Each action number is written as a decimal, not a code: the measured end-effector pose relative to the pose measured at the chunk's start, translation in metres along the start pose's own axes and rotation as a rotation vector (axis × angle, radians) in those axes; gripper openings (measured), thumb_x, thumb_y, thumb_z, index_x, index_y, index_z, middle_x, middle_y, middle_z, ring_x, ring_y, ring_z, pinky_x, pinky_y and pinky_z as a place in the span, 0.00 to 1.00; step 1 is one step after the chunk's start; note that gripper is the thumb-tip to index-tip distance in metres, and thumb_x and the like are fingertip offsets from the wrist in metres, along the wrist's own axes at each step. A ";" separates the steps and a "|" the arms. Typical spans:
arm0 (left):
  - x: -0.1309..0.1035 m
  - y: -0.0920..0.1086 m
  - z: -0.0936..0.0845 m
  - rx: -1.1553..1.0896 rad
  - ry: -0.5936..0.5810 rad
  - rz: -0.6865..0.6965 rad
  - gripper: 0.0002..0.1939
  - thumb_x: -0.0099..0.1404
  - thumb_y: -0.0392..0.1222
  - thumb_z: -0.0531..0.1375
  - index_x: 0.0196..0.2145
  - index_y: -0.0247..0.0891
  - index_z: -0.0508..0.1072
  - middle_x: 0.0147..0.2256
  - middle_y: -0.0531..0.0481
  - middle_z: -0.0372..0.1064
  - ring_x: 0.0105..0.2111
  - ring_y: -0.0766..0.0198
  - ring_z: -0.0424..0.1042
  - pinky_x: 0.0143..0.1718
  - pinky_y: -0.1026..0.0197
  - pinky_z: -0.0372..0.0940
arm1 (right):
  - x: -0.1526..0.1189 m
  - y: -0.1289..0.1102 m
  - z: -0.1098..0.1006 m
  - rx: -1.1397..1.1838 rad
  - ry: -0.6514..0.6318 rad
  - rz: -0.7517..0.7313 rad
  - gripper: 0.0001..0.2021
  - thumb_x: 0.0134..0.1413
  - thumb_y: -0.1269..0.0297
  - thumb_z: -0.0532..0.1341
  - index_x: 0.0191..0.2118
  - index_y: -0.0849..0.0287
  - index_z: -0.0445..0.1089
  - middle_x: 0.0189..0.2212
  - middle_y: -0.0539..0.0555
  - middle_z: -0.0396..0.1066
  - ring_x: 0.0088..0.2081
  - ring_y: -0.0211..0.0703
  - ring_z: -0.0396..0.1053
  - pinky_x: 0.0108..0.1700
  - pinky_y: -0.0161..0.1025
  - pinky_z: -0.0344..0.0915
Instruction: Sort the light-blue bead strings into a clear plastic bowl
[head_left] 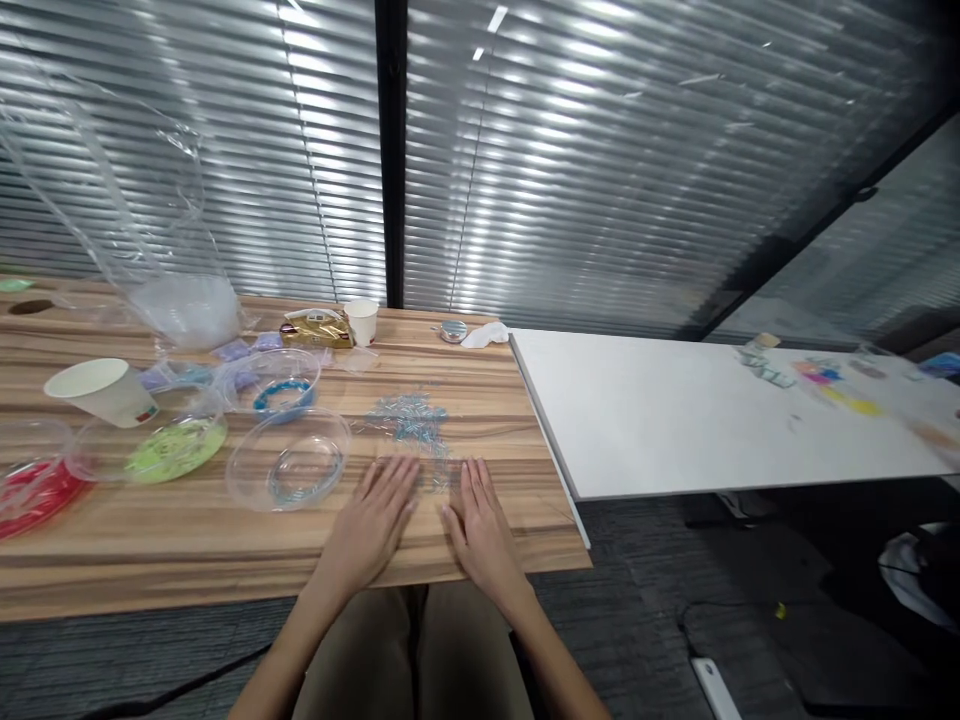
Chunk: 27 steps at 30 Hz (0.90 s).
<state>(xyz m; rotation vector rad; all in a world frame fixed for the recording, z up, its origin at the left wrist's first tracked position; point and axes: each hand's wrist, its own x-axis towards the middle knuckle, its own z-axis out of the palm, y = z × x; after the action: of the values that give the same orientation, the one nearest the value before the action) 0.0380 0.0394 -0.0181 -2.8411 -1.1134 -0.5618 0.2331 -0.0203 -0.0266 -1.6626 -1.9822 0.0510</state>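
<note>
My left hand (377, 517) lies flat on the wooden table, fingers stretched forward, just short of a loose pile of small blue and clear tube-like pieces (417, 420). To its right my right hand (480, 517) also rests flat, its fingertips beside the near end of the pile. Neither hand holds anything. Left of my left hand stands a clear plastic bowl (241, 478) with a few bluish pieces at its bottom. Behind that one is another clear bowl (225, 385) with bright blue pieces (283, 395).
Further left are bowls with yellow-green pieces (176, 450) and red pieces (34, 495), plus a tilted paper cup (101, 390). At the back are a gold packet (319, 328), a white cup (362, 322) and a tissue (486, 335). A white table (660, 410) adjoins on the right.
</note>
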 end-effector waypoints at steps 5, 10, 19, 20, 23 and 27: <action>-0.002 0.009 -0.012 -0.029 -0.102 0.157 0.24 0.74 0.45 0.45 0.66 0.40 0.50 0.66 0.48 0.45 0.66 0.57 0.44 0.65 0.45 0.43 | 0.001 0.000 -0.002 0.001 -0.020 -0.034 0.27 0.67 0.61 0.49 0.66 0.70 0.47 0.66 0.63 0.43 0.67 0.53 0.37 0.64 0.55 0.52; -0.003 0.007 -0.011 -0.034 -0.104 0.109 0.24 0.74 0.46 0.44 0.64 0.37 0.54 0.65 0.46 0.47 0.66 0.55 0.44 0.64 0.43 0.45 | 0.000 -0.001 -0.007 0.053 -0.004 -0.071 0.23 0.67 0.66 0.49 0.64 0.68 0.53 0.65 0.61 0.47 0.67 0.51 0.38 0.64 0.55 0.53; -0.009 0.007 -0.012 -0.064 -0.057 0.110 0.23 0.74 0.43 0.46 0.64 0.37 0.55 0.65 0.45 0.48 0.66 0.55 0.44 0.63 0.43 0.48 | 0.003 -0.006 -0.016 0.035 -0.099 -0.157 0.18 0.65 0.66 0.53 0.59 0.58 0.64 0.66 0.58 0.46 0.67 0.57 0.38 0.62 0.59 0.53; -0.010 0.007 -0.013 -0.065 -0.066 0.118 0.23 0.74 0.44 0.46 0.63 0.38 0.56 0.65 0.45 0.48 0.66 0.55 0.44 0.63 0.43 0.49 | 0.003 -0.007 -0.016 0.034 -0.099 -0.155 0.18 0.65 0.67 0.53 0.58 0.58 0.65 0.66 0.58 0.46 0.67 0.56 0.38 0.62 0.59 0.54; -0.014 0.008 -0.014 -0.062 -0.083 0.102 0.22 0.73 0.44 0.47 0.63 0.39 0.57 0.65 0.45 0.48 0.65 0.53 0.45 0.62 0.42 0.51 | 0.003 -0.007 -0.016 0.039 -0.101 -0.155 0.18 0.64 0.67 0.54 0.58 0.57 0.65 0.66 0.58 0.46 0.67 0.57 0.38 0.62 0.60 0.54; -0.015 0.008 -0.013 -0.072 -0.085 0.054 0.24 0.73 0.45 0.49 0.63 0.38 0.55 0.65 0.44 0.47 0.66 0.53 0.45 0.62 0.42 0.50 | 0.002 -0.006 -0.019 0.082 -0.099 -0.186 0.18 0.64 0.67 0.54 0.58 0.55 0.65 0.66 0.56 0.45 0.67 0.57 0.38 0.62 0.61 0.53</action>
<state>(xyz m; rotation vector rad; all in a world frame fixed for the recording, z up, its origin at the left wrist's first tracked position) 0.0288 0.0214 -0.0104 -2.9731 -1.0458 -0.4913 0.2354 -0.0258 -0.0072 -1.4432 -2.1706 0.1463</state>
